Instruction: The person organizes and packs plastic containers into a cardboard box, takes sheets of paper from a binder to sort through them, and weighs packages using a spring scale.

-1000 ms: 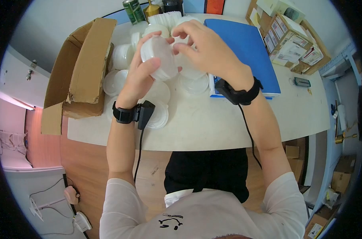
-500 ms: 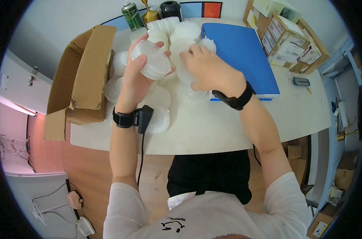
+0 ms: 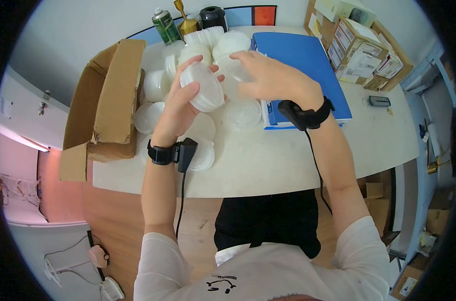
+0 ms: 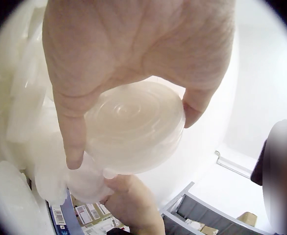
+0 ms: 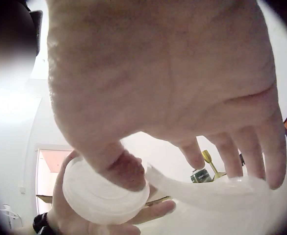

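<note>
My left hand (image 3: 180, 103) holds a thick round stack of translucent plastic lids (image 3: 204, 88), with the thumb on the near side and fingers around the far edge. Ringed faces of these lids show in the left wrist view. To the right, my right hand (image 3: 275, 78) grips one translucent plastic lid (image 5: 217, 193) between thumb and fingers, its edge close to the stack. Beneath the hands, more loose lids (image 3: 244, 114) lie on the table (image 3: 268, 165). Behind them, round white containers (image 3: 157, 85) and a row of stacked lids (image 3: 204, 36) crowd together.
An open cardboard box (image 3: 115, 95) stands at the left. Thick blue binders (image 3: 298, 65) lie to the right, beyond which are parcel boxes (image 3: 356, 50) and a small dark device (image 3: 379, 101). A green spray can (image 3: 166, 26) and a black canister (image 3: 213, 18) stand at the back.
My right hand moved away from the stack, down over the lids on the table, then came up again with a lid. The left hand has kept hold of its stack, shifting slightly.
</note>
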Demonstrator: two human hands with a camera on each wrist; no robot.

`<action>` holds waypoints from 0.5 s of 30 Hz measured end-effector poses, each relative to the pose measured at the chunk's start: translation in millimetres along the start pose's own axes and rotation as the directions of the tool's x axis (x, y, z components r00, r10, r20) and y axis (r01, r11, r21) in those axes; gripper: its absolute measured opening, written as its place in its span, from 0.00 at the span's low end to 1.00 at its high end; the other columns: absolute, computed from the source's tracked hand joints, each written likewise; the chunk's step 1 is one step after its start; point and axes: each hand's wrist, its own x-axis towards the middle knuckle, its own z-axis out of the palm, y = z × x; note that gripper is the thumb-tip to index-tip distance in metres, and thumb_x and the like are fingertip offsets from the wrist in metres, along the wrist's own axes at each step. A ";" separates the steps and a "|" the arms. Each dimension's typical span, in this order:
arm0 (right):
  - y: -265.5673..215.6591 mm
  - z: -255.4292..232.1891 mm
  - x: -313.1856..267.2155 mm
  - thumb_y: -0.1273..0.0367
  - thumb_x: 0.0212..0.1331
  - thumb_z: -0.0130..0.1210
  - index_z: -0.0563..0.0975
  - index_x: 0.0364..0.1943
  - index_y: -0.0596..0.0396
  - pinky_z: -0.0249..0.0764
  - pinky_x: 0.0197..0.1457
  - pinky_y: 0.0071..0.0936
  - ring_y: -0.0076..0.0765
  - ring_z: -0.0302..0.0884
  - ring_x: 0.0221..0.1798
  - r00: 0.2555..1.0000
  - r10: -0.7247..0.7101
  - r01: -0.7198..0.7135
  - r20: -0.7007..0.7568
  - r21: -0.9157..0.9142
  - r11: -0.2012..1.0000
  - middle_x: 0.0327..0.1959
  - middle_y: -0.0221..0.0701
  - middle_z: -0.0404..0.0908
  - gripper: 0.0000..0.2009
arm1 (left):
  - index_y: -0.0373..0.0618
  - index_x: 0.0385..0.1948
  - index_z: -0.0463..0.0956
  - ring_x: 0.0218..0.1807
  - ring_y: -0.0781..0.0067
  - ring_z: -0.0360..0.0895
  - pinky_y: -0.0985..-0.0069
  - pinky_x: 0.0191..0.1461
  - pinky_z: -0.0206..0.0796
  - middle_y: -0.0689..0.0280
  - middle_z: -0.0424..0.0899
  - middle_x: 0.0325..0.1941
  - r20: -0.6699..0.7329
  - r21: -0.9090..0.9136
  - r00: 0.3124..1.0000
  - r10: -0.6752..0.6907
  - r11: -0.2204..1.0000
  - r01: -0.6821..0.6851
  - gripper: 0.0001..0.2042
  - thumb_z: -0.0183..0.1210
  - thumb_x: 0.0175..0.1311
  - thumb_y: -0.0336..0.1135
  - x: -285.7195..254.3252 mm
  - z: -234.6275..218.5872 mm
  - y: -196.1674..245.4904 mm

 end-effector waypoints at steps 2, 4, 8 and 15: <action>6.4 1.3 2.4 0.62 0.62 0.51 0.73 0.59 0.58 0.74 0.56 0.44 0.59 0.77 0.53 0.992 -0.023 0.034 -0.121 0.088 0.996 0.48 0.50 0.80 0.22 | 0.49 0.74 0.53 0.71 0.44 0.68 0.45 0.67 0.69 0.50 0.66 0.71 -0.009 0.010 1.000 -0.007 1.000 0.007 0.41 0.63 0.63 0.53 -1.0 2.0 0.3; 7.3 -6.1 9.3 0.61 0.64 0.51 0.76 0.52 0.59 0.76 0.53 0.48 0.62 0.79 0.49 0.993 0.004 0.001 -0.117 0.046 0.999 0.43 0.52 0.81 0.18 | 0.49 0.74 0.53 0.71 0.45 0.69 0.45 0.67 0.70 0.50 0.66 0.71 -0.017 0.020 1.000 -0.014 1.000 0.014 0.41 0.63 0.63 0.52 -0.3 3.0 -0.3; 8.8 -5.2 11.4 0.59 0.69 0.50 0.78 0.36 0.59 0.75 0.43 0.55 0.66 0.79 0.40 0.915 -0.075 0.041 -0.396 -0.093 0.995 0.34 0.52 0.82 0.16 | 0.49 0.74 0.53 0.69 0.46 0.70 0.46 0.66 0.71 0.50 0.67 0.70 -0.016 0.049 1.000 -0.011 0.999 0.012 0.40 0.63 0.64 0.52 1.0 0.9 -3.0; -24.2 -1.7 10.1 0.57 0.72 0.48 0.79 0.42 0.60 0.76 0.48 0.51 0.60 0.79 0.47 0.868 -0.149 0.267 -0.473 0.190 0.945 0.41 0.51 0.82 0.18 | 0.49 0.75 0.53 0.70 0.50 0.71 0.49 0.67 0.70 0.55 0.67 0.71 -0.025 -0.035 1.000 0.017 0.999 -0.018 0.36 0.55 0.72 0.55 0.2 -0.1 -2.8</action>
